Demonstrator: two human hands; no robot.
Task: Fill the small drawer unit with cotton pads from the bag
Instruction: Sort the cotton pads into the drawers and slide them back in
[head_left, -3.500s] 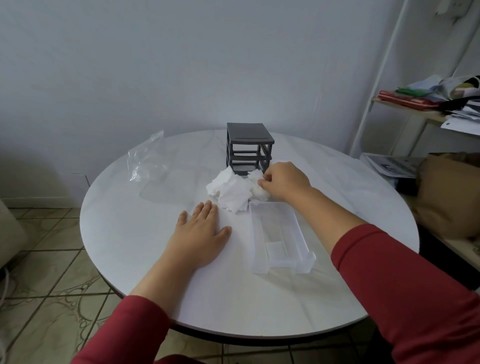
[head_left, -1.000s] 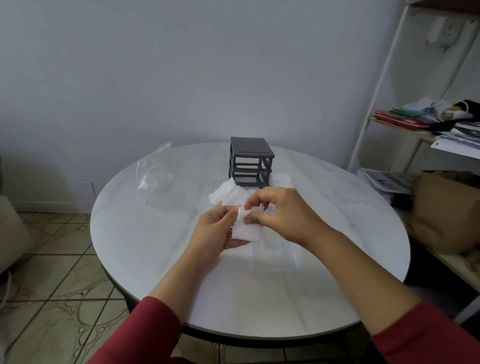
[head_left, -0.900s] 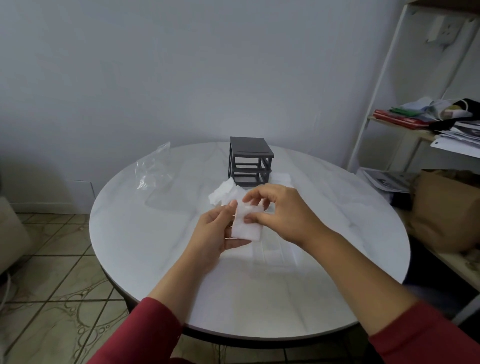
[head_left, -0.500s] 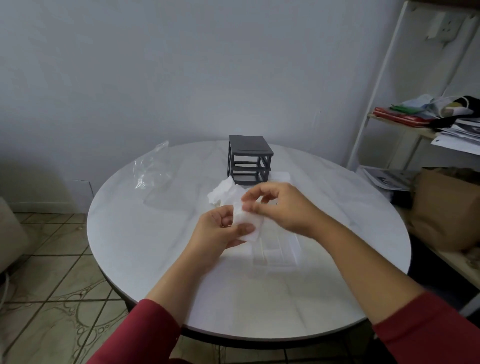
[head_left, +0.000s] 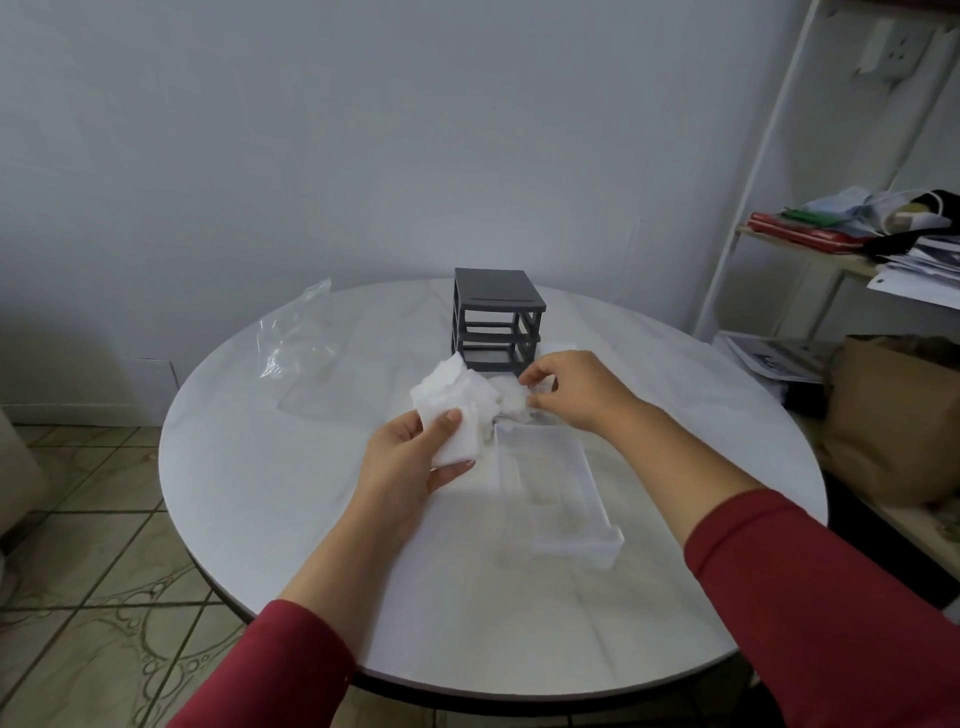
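- Lying in a loose white heap on the worktop (head_left: 311, 519), the cotton pads (head_left: 457, 387) sit just in front of the drawer unit (head_left: 496, 312), right up against its base.
- The left hand (head_left: 405, 462), in front of the unit on the person's side of the heap, grips a few pads at the heap's near edge. The thumb is on top and the fingers (head_left: 454, 470) are curled beneath.
- The right hand (head_left: 576, 392), in front of the unit and slightly to its right, has its thumb and fingers pinched on pads at the heap's right edge. Blur hides how many.
- The drawer unit is a dark grey frame, standing upright, with its open slots facing the person.
- A clear drawer (head_left: 550, 488) lies flat on the worktop in front of the unit, just beyond the heap toward the person and between the two forearms.
- A crumpled clear bag (head_left: 293, 338) lies to the left of the unit, well apart from it.
- To the right of the unit, off the worktop, a white shelf (head_left: 779, 239) carries stacked papers, and a brown paper bag (head_left: 893, 415) stands below it.
- Red sleeves (head_left: 831, 597) cover both forearms.
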